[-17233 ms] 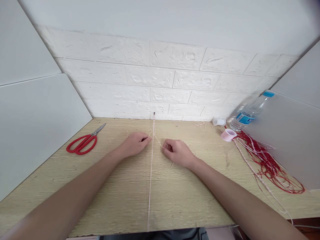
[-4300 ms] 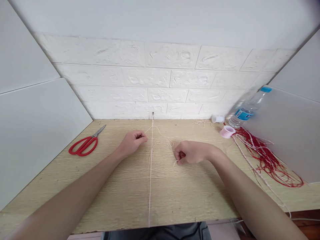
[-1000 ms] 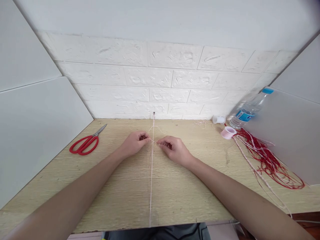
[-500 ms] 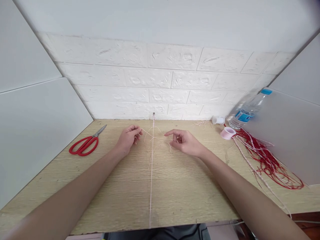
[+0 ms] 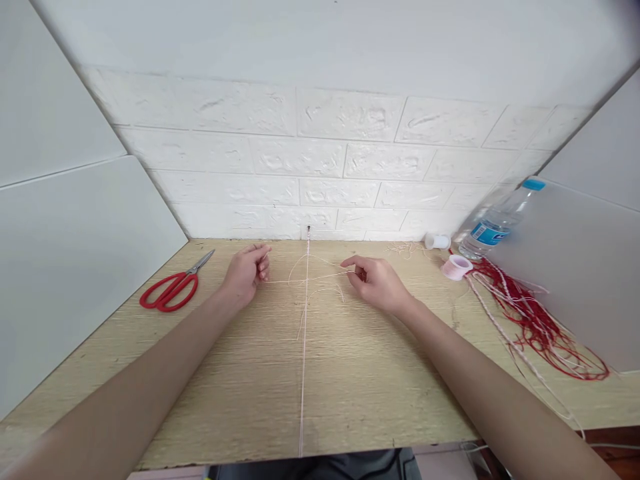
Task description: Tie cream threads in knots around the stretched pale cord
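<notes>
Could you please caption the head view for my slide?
Left hand and right hand pull thin cords sideways across a taut centre string.

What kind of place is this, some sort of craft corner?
Probably a small craft bench for knotting cord: a taut pink cord runs down the wooden desk, with red scissors and loose red cords nearby.

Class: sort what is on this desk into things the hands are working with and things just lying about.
In use: left hand, right hand, thin working threads, taut centre cord.

Lying about: red scissors, water bottle, pink spool, red cords.
</notes>
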Demonstrator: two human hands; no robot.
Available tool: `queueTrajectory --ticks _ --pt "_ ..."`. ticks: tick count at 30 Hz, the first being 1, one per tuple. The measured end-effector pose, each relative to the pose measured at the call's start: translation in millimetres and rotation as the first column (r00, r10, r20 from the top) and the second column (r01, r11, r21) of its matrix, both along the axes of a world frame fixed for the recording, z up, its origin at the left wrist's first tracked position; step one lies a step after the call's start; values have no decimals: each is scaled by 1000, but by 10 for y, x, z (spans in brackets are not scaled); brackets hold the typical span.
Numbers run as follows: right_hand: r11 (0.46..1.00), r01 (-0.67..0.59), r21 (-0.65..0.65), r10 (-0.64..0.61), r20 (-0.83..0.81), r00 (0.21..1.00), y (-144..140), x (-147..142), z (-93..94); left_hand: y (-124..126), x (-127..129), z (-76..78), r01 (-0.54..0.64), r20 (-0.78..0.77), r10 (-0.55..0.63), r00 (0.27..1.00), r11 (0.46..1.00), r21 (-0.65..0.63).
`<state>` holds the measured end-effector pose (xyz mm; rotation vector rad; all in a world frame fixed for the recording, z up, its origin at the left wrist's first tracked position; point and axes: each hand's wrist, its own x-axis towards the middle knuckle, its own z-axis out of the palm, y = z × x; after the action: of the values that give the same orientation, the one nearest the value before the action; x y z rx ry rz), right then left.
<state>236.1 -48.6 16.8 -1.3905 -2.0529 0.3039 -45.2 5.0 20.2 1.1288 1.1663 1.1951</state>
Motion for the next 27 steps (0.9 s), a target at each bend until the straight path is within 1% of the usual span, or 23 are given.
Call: queueTrajectory --ticks 2,3,5,7,8,10,14,16,18,19,20,21,22,23,25,27 --pt "1000 -17 9 17 -16 1000 5 -10 -16 -40 25 1 -9 -228 24 973 998 67" --pt "999 -31 15 31 -24 999 8 -17 -27 -62 38 5 -5 -345 42 938 994 109" --pt "997 -69 32 70 -37 997 13 -37 -52 -102 57 15 31 -549 80 832 981 191" --pt "992 -114 56 117 -47 992 13 -60 -71 -121 58 20 65 -686 123 717 968 242" --pt "989 -132 67 136 -50 989 11 -71 -77 -120 48 17 65 -728 146 670 965 253" --pt "984 -153 86 158 -49 986 3 -89 -81 -97 10 -2 36 -768 190 612 963 267" --pt "979 -160 122 165 -28 986 -11 -105 -76 -12 -100 -51 -39 -780 251 573 959 280" --pt "976 -163 144 168 -22 986 -14 -108 -77 15 -130 -54 -68 -795 316 517 941 330" --pt "973 -169 155 175 -26 984 -13 -111 -83 15 -125 -37 -44 -795 388 466 908 417" --pt "972 -174 157 181 -28 983 -12 -113 -86 5 -111 -24 -1 -796 390 463 898 439" --pt "971 -181 156 187 -29 982 -11 -114 -88 -11 -92 -10 60 -804 353 478 901 431" --pt "970 -187 156 194 -31 981 -10 -116 -90 -32 -71 2 136 -819 274 503 911 389" --pt "969 -192 157 199 -32 980 -9 -117 -92 -55 -51 11 218 -834 167 525 922 321" --pt "968 -194 161 202 -33 979 -8 -117 -93 -78 -33 16 296 -842 59 536 921 253" --pt "966 -195 170 203 -33 979 -6 -118 -94 -115 -12 13 418 -841 -108 530 896 148" --pt "966 -193 174 202 -31 979 -5 -117 -95 -128 -13 -4 487 -836 -201 510 869 88"
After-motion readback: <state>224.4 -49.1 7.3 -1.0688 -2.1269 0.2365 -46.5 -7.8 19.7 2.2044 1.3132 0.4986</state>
